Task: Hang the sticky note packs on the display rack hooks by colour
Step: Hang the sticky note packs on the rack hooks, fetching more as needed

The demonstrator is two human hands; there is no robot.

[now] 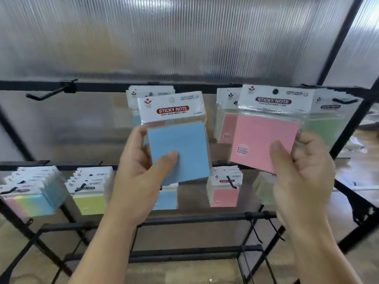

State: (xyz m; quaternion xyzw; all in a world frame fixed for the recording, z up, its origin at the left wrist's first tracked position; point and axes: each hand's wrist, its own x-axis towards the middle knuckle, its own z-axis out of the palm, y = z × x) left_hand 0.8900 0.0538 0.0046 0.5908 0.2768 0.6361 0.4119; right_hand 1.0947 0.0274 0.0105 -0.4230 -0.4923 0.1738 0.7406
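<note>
Two packs are being held up in front of the display rack (102, 87). A blue pack (178, 144) is being pinched by the left hand (139, 177): the thumb is being pressed on its front and the fingers are curled behind its left edge. A pink pack (264, 138), at 3 o'clock from the blue one, is being gripped by the right hand (303, 177) the same way, thumb in front and fingers round the right edge.

Both packs are being kept up near the top bar. Just behind them, a blue stack (150, 94) and a pink stack (225, 124) are already hanging, so each pack is being lined up with its own colour. A dark spot is showing in the pink pack's hole. It cannot be told if a hook is through it.

A green stack (322, 128) is hanging at 3 o'clock, and a yellow stack (90, 199) with others at 8 o'clock. One empty hook (51, 93) is sticking out at 10 o'clock. Much looks done, but these two packs are not yet hung.
</note>
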